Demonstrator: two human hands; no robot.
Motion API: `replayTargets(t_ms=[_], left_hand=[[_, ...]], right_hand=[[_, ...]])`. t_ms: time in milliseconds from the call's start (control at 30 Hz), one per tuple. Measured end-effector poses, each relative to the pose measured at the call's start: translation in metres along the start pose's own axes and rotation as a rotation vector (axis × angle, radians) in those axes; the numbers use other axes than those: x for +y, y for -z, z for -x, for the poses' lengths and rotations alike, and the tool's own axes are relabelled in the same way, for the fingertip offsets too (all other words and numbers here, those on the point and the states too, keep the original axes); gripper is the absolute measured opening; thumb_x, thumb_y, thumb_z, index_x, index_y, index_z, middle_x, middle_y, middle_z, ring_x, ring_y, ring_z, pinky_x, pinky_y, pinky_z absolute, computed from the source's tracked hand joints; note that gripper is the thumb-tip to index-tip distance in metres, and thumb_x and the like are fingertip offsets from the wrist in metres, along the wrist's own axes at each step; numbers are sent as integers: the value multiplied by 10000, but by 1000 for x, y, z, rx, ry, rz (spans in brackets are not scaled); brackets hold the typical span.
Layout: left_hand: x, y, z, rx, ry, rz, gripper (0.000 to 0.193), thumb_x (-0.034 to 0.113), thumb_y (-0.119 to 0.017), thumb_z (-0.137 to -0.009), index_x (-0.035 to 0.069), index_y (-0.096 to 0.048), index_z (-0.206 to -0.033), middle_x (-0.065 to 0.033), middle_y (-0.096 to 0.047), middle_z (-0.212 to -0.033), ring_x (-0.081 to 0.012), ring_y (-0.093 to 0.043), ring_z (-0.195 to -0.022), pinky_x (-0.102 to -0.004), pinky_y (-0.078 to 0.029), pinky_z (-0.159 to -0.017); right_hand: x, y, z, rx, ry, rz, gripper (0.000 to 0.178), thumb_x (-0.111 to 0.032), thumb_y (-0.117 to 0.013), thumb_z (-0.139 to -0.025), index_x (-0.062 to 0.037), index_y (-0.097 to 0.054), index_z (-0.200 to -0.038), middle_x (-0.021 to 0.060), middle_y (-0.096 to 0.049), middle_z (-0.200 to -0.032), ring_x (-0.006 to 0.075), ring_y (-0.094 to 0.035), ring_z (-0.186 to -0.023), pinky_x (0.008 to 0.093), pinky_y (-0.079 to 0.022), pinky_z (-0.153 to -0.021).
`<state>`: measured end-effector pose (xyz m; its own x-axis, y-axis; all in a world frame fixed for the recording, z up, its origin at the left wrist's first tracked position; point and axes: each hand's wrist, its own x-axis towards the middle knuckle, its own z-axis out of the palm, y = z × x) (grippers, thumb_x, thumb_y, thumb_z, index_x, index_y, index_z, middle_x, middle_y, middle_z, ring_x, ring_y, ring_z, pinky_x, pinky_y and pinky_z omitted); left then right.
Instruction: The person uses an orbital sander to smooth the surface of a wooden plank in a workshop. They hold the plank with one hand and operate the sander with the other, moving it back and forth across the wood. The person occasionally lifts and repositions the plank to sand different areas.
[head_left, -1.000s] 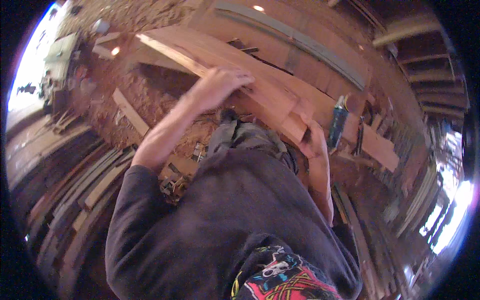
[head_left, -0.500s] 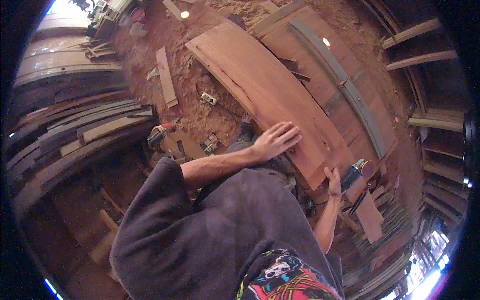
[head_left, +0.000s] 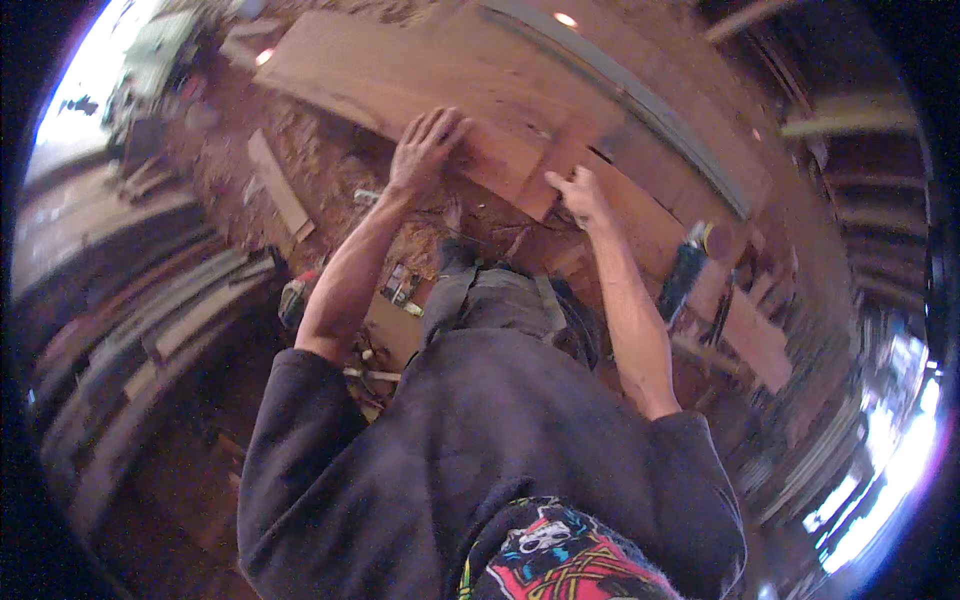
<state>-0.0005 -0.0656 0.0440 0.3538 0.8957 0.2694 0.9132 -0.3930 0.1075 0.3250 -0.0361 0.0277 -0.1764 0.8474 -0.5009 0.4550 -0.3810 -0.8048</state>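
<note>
Leftward is how the long, broad, reddish-brown wooden board (head_left: 400,75) has moved since half a second ago: its right end, then just beside the boxy dark blue-green tool with a round tan disc on top (head_left: 685,265), is now well apart from it. Both hands have travelled along with the board, which lies in front of the person, slanting down toward the right.

At the board's near edge, right of its middle, the left hand (head_left: 430,145) rests with its fingers spread over the wood. By the board's right end, the right hand (head_left: 582,195) has its fingers partly curled and its thumb toward the end edge; whether it pinches the board or merely touches it I cannot tell.

Past the board's right end, a flat reddish-brown lower plank (head_left: 640,205) sticks out toward the tool. Any lettering on the tool is too blurred to read. Beyond the board's far edge runs a long, narrow grey strip (head_left: 650,105). On the board's near side, toward the left, lies a short, pale wooden offcut (head_left: 280,185). Nearer than the board, the person's dark cloth garment (head_left: 460,420) bears a multicoloured print (head_left: 560,550) showing a white skull-like figure above red and yellow bands
</note>
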Motion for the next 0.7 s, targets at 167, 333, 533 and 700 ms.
replayTargets(t_ms=[167,333,533,700], left_hand=[[-9,-21,15,-190,84,-48,751,124,-741,-802,177,-513,-1516,-111,-461,-1575,-343,-427,-1470,-485,-358,-1216],[8,-12,14,-308,154,19,780,200,-828,-800,164,-520,-1516,-146,-422,-1606,-374,-413,-1474,-504,-345,-1219],[114,7,-17,-344,193,479,738,344,-858,-789,111,-588,-1435,-195,-584,-1447,-411,-553,-1334,-496,-462,-1122],[212,8,-35,-737,25,705,687,466,-757,-898,122,-568,-1462,-186,-614,-1438,-391,-583,-1323,-483,-468,-1126]], right_hand=[[13,-4,63,234,67,-281,422,-204,-766,-947,63,-648,-1253,204,-727,-1231,264,-725,-1019,395,-569,-916],[90,73,138,960,186,66,427,-183,-752,-948,12,-602,-1298,191,-679,-1237,289,-693,-1004,416,-568,-898],[174,142,162,1143,-239,769,883,-532,-807,-851,-25,-438,-1472,233,-600,-1312,429,-617,-1149,539,-515,-984],[197,158,139,964,-451,585,1025,-640,-817,-787,20,-439,-1475,257,-574,-1371,454,-565,-1271,557,-473,-1040]])
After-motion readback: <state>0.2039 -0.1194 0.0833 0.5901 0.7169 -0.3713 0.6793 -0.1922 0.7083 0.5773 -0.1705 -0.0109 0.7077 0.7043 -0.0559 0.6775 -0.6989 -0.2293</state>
